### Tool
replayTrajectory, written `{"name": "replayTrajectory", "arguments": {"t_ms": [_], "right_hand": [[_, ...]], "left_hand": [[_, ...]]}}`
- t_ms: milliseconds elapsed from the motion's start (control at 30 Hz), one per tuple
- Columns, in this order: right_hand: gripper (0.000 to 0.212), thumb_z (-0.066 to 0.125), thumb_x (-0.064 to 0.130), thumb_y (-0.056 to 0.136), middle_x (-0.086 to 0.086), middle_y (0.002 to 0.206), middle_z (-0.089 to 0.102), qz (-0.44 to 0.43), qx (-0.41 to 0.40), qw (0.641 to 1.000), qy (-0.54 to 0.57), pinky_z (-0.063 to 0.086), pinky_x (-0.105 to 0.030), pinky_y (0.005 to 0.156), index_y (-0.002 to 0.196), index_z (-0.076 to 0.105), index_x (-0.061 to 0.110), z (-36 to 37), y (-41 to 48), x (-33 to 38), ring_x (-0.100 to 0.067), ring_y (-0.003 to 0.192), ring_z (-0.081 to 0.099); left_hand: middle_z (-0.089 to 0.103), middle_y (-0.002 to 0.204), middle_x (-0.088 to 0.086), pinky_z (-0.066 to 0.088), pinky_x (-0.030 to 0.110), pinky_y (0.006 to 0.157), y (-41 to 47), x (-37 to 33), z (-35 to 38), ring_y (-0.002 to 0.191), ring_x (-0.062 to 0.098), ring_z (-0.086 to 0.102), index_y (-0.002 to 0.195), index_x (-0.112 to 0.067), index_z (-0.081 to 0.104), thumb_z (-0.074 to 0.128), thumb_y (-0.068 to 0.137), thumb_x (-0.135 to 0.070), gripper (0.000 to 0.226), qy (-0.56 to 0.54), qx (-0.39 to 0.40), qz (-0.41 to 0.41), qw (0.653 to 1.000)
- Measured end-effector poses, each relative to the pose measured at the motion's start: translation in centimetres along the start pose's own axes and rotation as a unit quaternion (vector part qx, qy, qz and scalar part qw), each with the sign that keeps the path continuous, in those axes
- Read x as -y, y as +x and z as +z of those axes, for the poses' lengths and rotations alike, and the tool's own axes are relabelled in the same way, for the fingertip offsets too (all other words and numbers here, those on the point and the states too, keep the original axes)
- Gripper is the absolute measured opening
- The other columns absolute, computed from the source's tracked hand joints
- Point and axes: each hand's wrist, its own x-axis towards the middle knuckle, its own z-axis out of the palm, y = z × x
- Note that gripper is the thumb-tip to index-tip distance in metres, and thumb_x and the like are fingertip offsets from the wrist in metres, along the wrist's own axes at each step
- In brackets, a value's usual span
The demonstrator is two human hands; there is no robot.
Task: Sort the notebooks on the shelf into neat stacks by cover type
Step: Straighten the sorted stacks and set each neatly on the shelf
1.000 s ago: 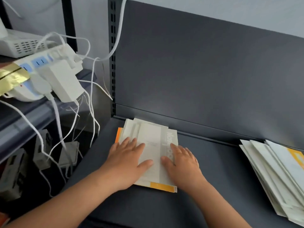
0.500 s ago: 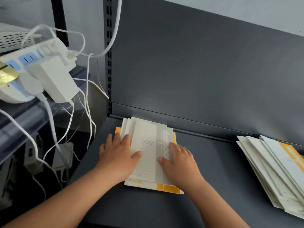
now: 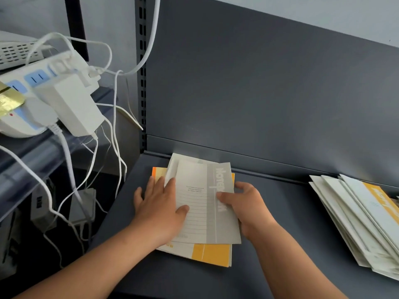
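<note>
A small pile of notebooks lies at the left of the dark shelf. On top is a grey-covered notebook with a ruled panel and a grey band of lettering. My right hand grips its right edge, thumb on the cover. My left hand lies flat on the left part of the pile, fingers straight. Under the grey ones shows a yellow-covered notebook, sticking out at the front and back left.
A slanted, fanned pile of pale notebooks with one yellow band lies at the right of the shelf. Left of the shelf upright sit a white power strip, an adapter and hanging white cables.
My right hand went from lying flat on the pile to gripping the top grey notebook's right edge. That notebook has shifted slightly right and toward me. The left hand stays flat.
</note>
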Motion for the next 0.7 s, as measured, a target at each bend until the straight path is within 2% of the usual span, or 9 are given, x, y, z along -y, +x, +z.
{"name": "replayTrajectory", "arguments": {"t_ms": [67, 133, 200, 267, 300, 400, 500, 600, 700], "right_hand": [[0.032, 0.071, 0.003, 0.083, -0.007, 0.093, 0.074, 0.011, 0.019, 0.999, 0.037, 0.060, -0.041, 0.064, 0.111, 0.059, 0.011, -0.4, 0.1, 0.1, -0.027, 0.078, 0.073], [0.021, 0.067, 0.001, 0.086, -0.008, 0.090, 0.076, 0.017, 0.034, 0.997, 0.066, 0.059, -0.041, 0.063, 0.104, 0.063, 0.010, -0.8, 0.0, 0.1, -0.028, 0.078, 0.074], [0.018, 0.062, 0.000, 0.089, -0.008, 0.089, 0.077, 0.016, 0.048, 0.994, 0.097, 0.060, -0.043, 0.066, 0.104, 0.065, 0.009, -1.2, -0.1, 0.0, -0.029, 0.079, 0.074], [0.017, 0.059, 0.000, 0.091, -0.008, 0.088, 0.077, 0.008, 0.055, 0.992, 0.116, 0.059, -0.042, 0.063, 0.104, 0.065, 0.010, -1.7, -0.4, -0.3, -0.028, 0.077, 0.074], [0.017, 0.059, 0.001, 0.092, -0.009, 0.089, 0.077, 0.003, 0.058, 0.990, 0.128, 0.059, -0.042, 0.062, 0.105, 0.065, 0.010, -2.0, -0.5, -0.4, -0.028, 0.077, 0.074], [0.018, 0.055, 0.003, 0.095, -0.010, 0.094, 0.076, -0.021, 0.069, 0.983, 0.171, 0.059, -0.044, 0.066, 0.109, 0.064, 0.011, -3.4, -0.9, -0.5, -0.029, 0.082, 0.074], [0.023, 0.051, 0.003, 0.097, -0.010, 0.102, 0.075, -0.050, 0.084, 0.975, 0.199, 0.059, -0.047, 0.073, 0.114, 0.063, 0.013, -5.0, -1.2, -0.6, -0.029, 0.089, 0.073], [0.026, 0.050, 0.002, 0.097, -0.012, 0.105, 0.074, -0.062, 0.090, 0.971, 0.215, 0.057, -0.050, 0.078, 0.119, 0.061, 0.011, -6.6, -1.3, -0.7, -0.031, 0.093, 0.072], [0.025, 0.054, 0.001, 0.094, -0.012, 0.101, 0.075, -0.062, 0.072, 0.969, 0.229, 0.058, -0.048, 0.073, 0.117, 0.060, 0.009, -8.5, -1.1, -0.7, -0.030, 0.088, 0.073]], "left_hand": [[0.033, 0.149, -0.007, 0.003, 0.049, 0.118, 0.1, 0.0, 0.1, 0.147, 0.021, 0.010, 0.145, -0.027, 0.023, 0.047, 0.093, -0.041, 0.059, -0.069, -0.045, 0.021, 0.996], [0.047, 0.134, -0.011, 0.023, 0.046, 0.114, -0.1, -0.3, -0.1, 0.133, 0.016, 0.036, 0.139, -0.032, 0.034, 0.052, 0.090, -0.028, 0.052, -0.173, -0.092, 0.046, 0.979], [0.051, 0.126, -0.013, 0.044, 0.033, 0.096, -0.3, -1.1, -0.7, 0.117, 0.009, 0.050, 0.134, -0.036, 0.040, 0.053, 0.089, -0.012, 0.053, -0.340, -0.106, 0.057, 0.933], [0.054, 0.121, -0.011, 0.046, 0.020, 0.077, -0.6, -1.6, -1.5, 0.106, 0.003, 0.054, 0.135, -0.034, 0.041, 0.054, 0.088, -0.001, 0.059, -0.459, -0.110, 0.024, 0.881], [0.056, 0.117, -0.010, 0.047, 0.019, 0.074, -0.6, -1.7, -1.9, 0.103, 0.004, 0.057, 0.134, -0.032, 0.042, 0.055, 0.086, 0.001, 0.059, -0.498, -0.099, -0.001, 0.861], [0.068, 0.111, 0.000, 0.052, 0.041, 0.091, -0.4, -1.6, -2.7, 0.102, 0.019, 0.065, 0.125, -0.017, 0.058, 0.061, 0.086, -0.001, 0.043, -0.592, -0.006, -0.064, 0.803], [0.074, 0.100, 0.004, 0.050, 0.047, 0.094, -1.2, -2.7, -3.1, 0.099, 0.025, 0.068, 0.110, -0.014, 0.067, 0.056, 0.092, 0.000, 0.026, -0.613, 0.086, -0.061, 0.783], [0.074, 0.101, 0.001, 0.051, 0.045, 0.093, -2.1, -4.4, -3.1, 0.100, 0.023, 0.067, 0.111, -0.018, 0.066, 0.055, 0.092, 0.001, 0.029, -0.609, 0.083, -0.039, 0.788], [0.075, 0.100, 0.001, 0.049, 0.046, 0.095, -2.7, -6.4, -3.3, 0.100, 0.024, 0.068, 0.110, -0.018, 0.067, 0.062, 0.087, 0.001, 0.030, -0.627, 0.070, -0.027, 0.776]]}}
